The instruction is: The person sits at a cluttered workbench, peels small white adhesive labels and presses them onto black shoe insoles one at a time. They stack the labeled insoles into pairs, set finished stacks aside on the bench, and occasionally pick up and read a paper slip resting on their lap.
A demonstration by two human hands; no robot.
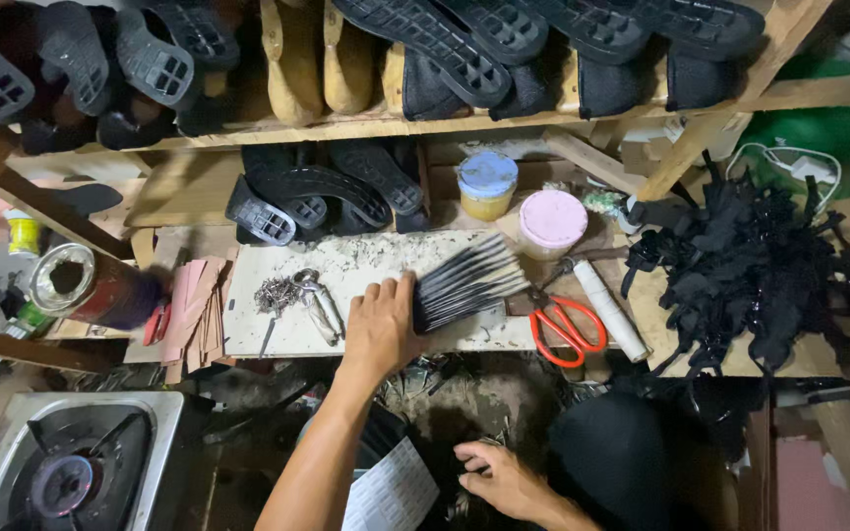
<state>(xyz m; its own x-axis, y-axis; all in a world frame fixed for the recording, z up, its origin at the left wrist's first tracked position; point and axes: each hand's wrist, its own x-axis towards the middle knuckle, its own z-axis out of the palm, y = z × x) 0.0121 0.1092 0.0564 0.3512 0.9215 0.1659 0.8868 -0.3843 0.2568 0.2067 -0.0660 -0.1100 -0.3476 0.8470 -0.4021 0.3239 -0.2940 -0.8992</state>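
Note:
My left hand (383, 326) rests on the near end of a fanned bundle of dark flat strips (467, 280), pressing it onto a scuffed white board (277, 329) on the workbench. My right hand (504, 479) is lower down, below the bench edge, with fingers curled into dark scraps; what it grips cannot be made out. A white patterned sheet (393, 492) lies just left of it. Metal pliers (317, 303) and a small heap of tacks (273, 292) lie on the board left of my left hand.
Red-handled scissors (567, 329) and a white tube (612, 310) lie right of the strips. Two lidded jars, blue (487, 184) and pink (552, 222), stand behind. Black straps (755, 270) pile at the right. Shelves above hold shoe soles (415, 34). A gas burner (71, 472) sits bottom left, a tin (66, 278) nearby.

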